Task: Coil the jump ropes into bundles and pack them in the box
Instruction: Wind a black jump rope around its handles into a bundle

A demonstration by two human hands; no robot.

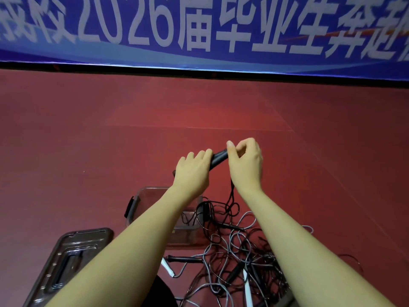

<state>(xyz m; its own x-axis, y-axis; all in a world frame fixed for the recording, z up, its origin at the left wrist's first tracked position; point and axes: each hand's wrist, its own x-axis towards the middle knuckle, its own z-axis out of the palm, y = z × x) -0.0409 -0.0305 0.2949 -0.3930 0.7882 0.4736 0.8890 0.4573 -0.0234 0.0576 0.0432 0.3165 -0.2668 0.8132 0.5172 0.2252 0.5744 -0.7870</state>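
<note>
Jump-rope handles (pixel 219 159), black, are gripped by left hand (pixel 193 171) and pinched by right hand (pixel 244 165) above the tangled ropes (pixel 239 258) beside the clear box (pixel 141 196).

The left hand (pixel 193 171) and right hand (pixel 245 165) are raised side by side, a rope handle (pixel 218 159) between them. A cord (pixel 232 191) hangs from it, below the right hand, to the rope tangle (pixel 239 258) on the floor (pixel 88 140). The box (pixel 141 204) sits below the left hand, its lid (pixel 66 262) further left and nearer. A banner (pixel 199 29) hangs beyond both hands.
</note>
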